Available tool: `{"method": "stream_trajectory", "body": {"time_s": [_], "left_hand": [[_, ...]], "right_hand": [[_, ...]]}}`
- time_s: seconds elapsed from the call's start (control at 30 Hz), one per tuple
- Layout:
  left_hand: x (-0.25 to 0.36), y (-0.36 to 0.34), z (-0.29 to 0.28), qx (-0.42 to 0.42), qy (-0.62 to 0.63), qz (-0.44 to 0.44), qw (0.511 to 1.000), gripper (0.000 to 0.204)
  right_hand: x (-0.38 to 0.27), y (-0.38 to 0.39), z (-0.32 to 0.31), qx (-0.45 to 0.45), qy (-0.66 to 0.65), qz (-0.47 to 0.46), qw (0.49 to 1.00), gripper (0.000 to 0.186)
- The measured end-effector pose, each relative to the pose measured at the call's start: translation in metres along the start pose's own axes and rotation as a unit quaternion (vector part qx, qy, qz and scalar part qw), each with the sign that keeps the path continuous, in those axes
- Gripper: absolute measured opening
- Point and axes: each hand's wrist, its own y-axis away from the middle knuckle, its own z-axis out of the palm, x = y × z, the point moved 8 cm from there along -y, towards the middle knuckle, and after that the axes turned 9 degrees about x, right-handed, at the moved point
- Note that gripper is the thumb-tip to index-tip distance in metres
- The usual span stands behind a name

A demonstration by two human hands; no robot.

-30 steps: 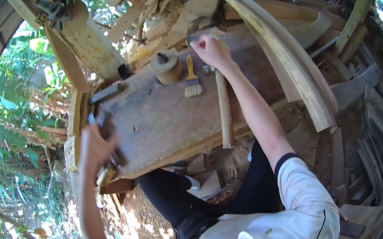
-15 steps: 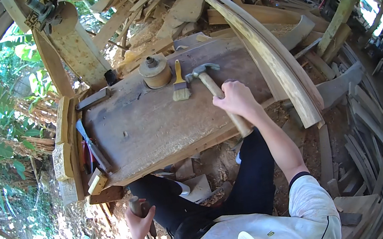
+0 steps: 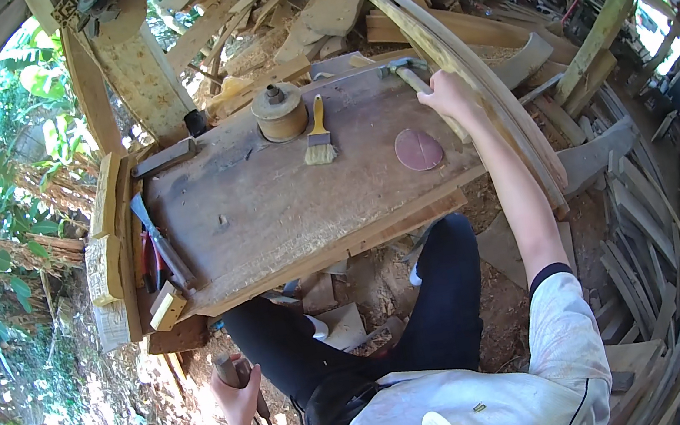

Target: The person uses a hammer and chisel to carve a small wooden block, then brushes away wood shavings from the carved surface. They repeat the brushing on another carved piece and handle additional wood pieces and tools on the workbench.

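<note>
My right hand (image 3: 453, 99) is wrapped round the wooden handle of a claw hammer (image 3: 417, 80), whose metal head lies at the far right of the wooden workbench (image 3: 232, 255). A round reddish-brown sanding disc (image 3: 418, 149) rests flat on the bench, near the hammer's handle end. Low at the left, beside my thigh, my left hand (image 3: 240, 396) is closed round a brown, rounded tool handle (image 3: 227, 371); a dark cord hangs below it. A paintbrush with a yellow handle (image 3: 317, 132) lies mid-bench, next to a round wooden block with a metal spindle (image 3: 279, 112).
At the bench's left end lie a long metal-bladed tool (image 3: 159, 239) and red-handled pliers (image 3: 158, 262). Long curved planks (image 3: 476, 95) lean across the right end. Offcuts (image 3: 328, 12) are heaped behind, and more strips (image 3: 638, 203) lie at right. A post (image 3: 131, 77) stands at back left.
My right hand has carried the hammer to the far right of the bench, uncovering the sanding disc. The left hand has shifted slightly left and down, still gripping the handle.
</note>
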Motion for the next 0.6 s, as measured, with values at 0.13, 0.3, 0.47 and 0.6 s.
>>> {"method": "stream_trajectory", "body": {"time_s": [0.13, 0.3, 0.47, 0.6], "left_hand": [[-0.003, 0.003, -0.005, 0.007, -0.015, -0.017, 1.000, 0.033], [0.002, 0.000, 0.012, -0.004, 0.009, -0.004, 1.000, 0.032], [-0.006, 0.007, -0.008, 0.020, 0.003, -0.019, 1.000, 0.032], [-0.007, 0.003, 0.005, 0.010, 0.015, -0.018, 1.000, 0.033]], "right_hand": [[-0.014, 0.006, 0.003, 0.021, 0.091, -0.052, 0.994, 0.039], [0.006, 0.019, -0.008, 0.050, 0.104, -0.052, 0.992, 0.042], [-0.080, 0.092, -0.015, -0.024, -0.079, -0.213, 0.974, 0.064], [-0.068, 0.141, 0.015, -0.035, -0.050, -0.288, 0.956, 0.060]]}}
